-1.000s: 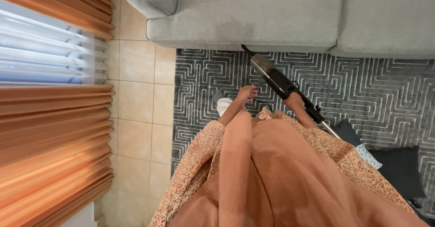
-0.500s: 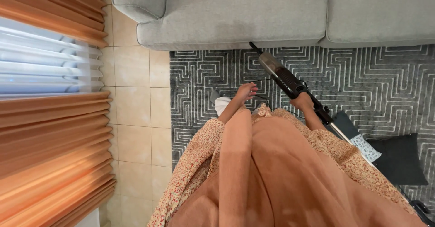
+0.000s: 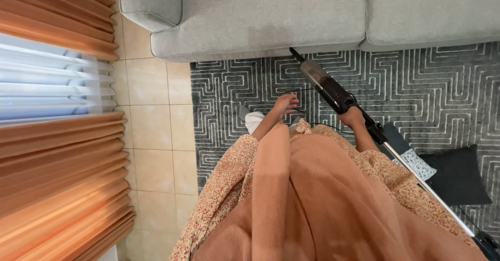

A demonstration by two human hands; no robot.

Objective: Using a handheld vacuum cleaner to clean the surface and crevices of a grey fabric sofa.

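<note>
The right hand (image 3: 352,117) is clamped around the vacuum cleaner (image 3: 328,88), whose long axis slants up-left to the rug's (image 3: 427,89) edge under the sofa (image 3: 271,16), while the left hand (image 3: 285,104) hangs loose and empty beside it.

One view only, worn on the head, looking steeply down the person's own front. The sofa (image 3: 271,16) is the landmark: it runs along the top edge, so the camera faces toward it from above. Just below the sofa lies the rug (image 3: 442,84); left of the rug, tiles (image 3: 151,131), and further left the blinds (image 3: 57,125). The orange garment (image 3: 323,203) fills the bottom, very near the lens; the sofa sits farther off. No second view shares this scene.
</note>
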